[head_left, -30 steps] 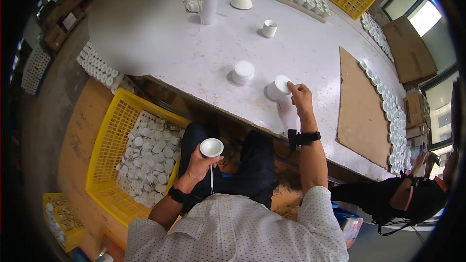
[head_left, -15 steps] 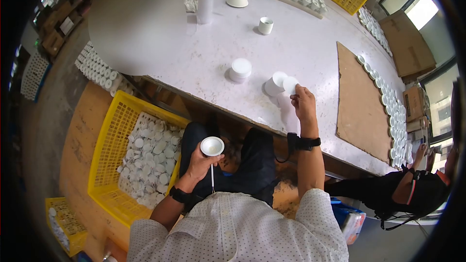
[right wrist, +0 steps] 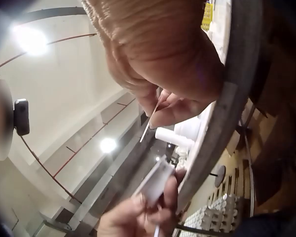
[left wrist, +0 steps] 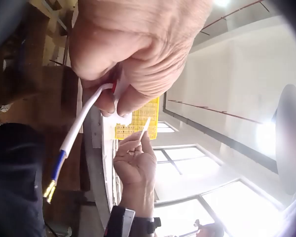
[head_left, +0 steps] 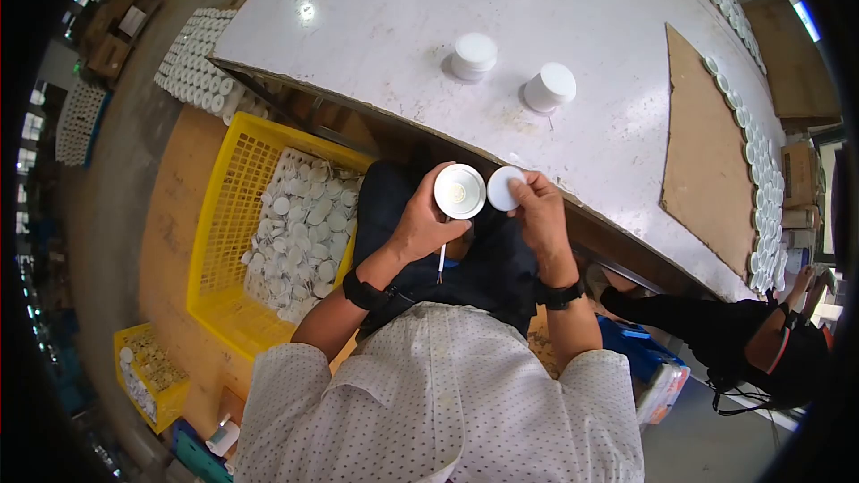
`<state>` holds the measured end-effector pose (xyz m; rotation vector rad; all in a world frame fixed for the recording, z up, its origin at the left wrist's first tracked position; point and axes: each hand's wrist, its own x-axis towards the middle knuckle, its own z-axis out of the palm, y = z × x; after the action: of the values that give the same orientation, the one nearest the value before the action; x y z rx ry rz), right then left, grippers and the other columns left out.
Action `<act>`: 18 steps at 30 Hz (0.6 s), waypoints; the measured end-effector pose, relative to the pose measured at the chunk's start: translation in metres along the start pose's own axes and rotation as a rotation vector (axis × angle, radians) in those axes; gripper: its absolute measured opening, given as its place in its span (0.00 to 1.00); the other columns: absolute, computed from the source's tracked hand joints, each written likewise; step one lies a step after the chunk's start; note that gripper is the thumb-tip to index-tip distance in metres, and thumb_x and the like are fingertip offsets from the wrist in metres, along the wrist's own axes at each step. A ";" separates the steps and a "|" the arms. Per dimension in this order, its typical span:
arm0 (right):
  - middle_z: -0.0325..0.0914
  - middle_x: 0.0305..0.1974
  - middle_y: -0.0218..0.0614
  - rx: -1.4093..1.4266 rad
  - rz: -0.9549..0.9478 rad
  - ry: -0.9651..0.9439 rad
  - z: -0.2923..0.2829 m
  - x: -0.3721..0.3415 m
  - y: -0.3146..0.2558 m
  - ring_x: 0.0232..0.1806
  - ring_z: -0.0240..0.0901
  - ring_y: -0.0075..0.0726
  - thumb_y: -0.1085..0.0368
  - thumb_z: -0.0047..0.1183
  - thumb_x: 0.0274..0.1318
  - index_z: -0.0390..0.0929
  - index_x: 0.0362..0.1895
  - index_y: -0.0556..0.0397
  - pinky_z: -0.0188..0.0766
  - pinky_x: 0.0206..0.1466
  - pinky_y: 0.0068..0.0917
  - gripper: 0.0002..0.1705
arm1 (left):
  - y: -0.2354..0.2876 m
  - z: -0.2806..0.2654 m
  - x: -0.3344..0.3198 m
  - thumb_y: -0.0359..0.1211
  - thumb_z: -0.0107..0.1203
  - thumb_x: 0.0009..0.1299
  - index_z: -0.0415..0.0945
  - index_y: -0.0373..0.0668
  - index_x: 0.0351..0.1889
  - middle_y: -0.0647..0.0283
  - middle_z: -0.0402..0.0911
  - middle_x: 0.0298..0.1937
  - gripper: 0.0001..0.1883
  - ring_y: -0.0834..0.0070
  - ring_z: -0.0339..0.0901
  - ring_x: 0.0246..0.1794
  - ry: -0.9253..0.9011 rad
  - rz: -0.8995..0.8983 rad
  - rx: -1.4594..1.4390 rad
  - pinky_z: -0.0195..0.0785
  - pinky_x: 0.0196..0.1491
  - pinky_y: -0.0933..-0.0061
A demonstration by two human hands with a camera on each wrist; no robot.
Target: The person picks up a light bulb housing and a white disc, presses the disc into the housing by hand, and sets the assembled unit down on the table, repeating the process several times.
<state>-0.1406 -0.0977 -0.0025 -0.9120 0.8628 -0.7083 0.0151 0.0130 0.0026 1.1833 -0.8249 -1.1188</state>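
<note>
Your left hand (head_left: pixel 424 223) curls round the white cup (head_left: pixel 460 191) (cable dangling); your right hand (head_left: pixel 540 219) pinches a white disc (head_left: pixel 506 189) beside it.

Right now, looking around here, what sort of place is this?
Probably a workshop or small factory, maybe for lamps. A yellow crate is heaped with white discs, rows of matching white parts lie beside the brown board, and the left hand holds a white cup with a wire.
</note>
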 end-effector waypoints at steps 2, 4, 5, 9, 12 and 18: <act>0.74 0.25 0.28 -0.056 0.016 -0.014 0.009 -0.006 0.009 0.21 0.66 0.15 0.67 0.54 0.52 0.73 0.32 0.55 0.62 0.21 0.12 0.06 | -0.005 0.001 0.000 0.22 0.58 0.51 0.52 0.38 0.61 0.60 0.65 0.53 0.38 0.73 0.63 0.56 -0.029 0.003 -0.031 0.62 0.55 0.74; 0.73 0.25 0.27 -0.088 0.019 -0.018 0.012 -0.007 0.017 0.21 0.65 0.14 0.67 0.55 0.51 0.73 0.32 0.55 0.63 0.21 0.12 0.07 | -0.005 0.002 -0.002 0.25 0.60 0.53 0.52 0.38 0.61 0.58 0.65 0.54 0.38 0.73 0.64 0.56 -0.065 0.015 -0.019 0.62 0.54 0.73; 0.73 0.25 0.27 -0.121 0.013 -0.019 0.014 -0.008 0.020 0.21 0.65 0.14 0.67 0.56 0.50 0.73 0.32 0.56 0.63 0.21 0.12 0.07 | -0.004 0.002 -0.002 0.25 0.60 0.53 0.52 0.38 0.61 0.58 0.65 0.54 0.38 0.73 0.64 0.56 -0.066 0.014 -0.017 0.62 0.54 0.73; 0.69 0.23 0.25 -0.126 0.000 -0.025 0.028 -0.010 0.024 0.21 0.62 0.13 0.69 0.60 0.46 0.70 0.31 0.55 0.60 0.21 0.11 0.11 | -0.002 0.002 -0.004 0.32 0.59 0.57 0.56 0.37 0.59 0.56 0.68 0.52 0.32 0.72 0.67 0.53 -0.020 0.037 0.196 0.63 0.53 0.73; 0.66 0.22 0.23 -0.159 0.014 -0.024 0.034 -0.011 0.023 0.21 0.60 0.12 0.68 0.61 0.44 0.68 0.29 0.54 0.59 0.21 0.10 0.13 | -0.003 0.003 -0.005 0.35 0.57 0.60 0.58 0.37 0.58 0.55 0.70 0.50 0.30 0.71 0.69 0.51 0.005 0.050 0.268 0.63 0.52 0.72; 0.65 0.20 0.22 -0.195 0.011 -0.033 0.034 -0.007 0.030 0.19 0.58 0.12 0.65 0.63 0.43 0.66 0.27 0.51 0.57 0.19 0.10 0.16 | -0.006 0.003 -0.006 0.34 0.55 0.62 0.58 0.39 0.58 0.55 0.72 0.48 0.28 0.70 0.71 0.48 0.032 0.061 0.328 0.65 0.49 0.72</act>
<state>-0.1092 -0.0662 -0.0154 -1.0894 0.9183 -0.6049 0.0096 0.0183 -0.0025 1.4318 -1.0402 -0.9344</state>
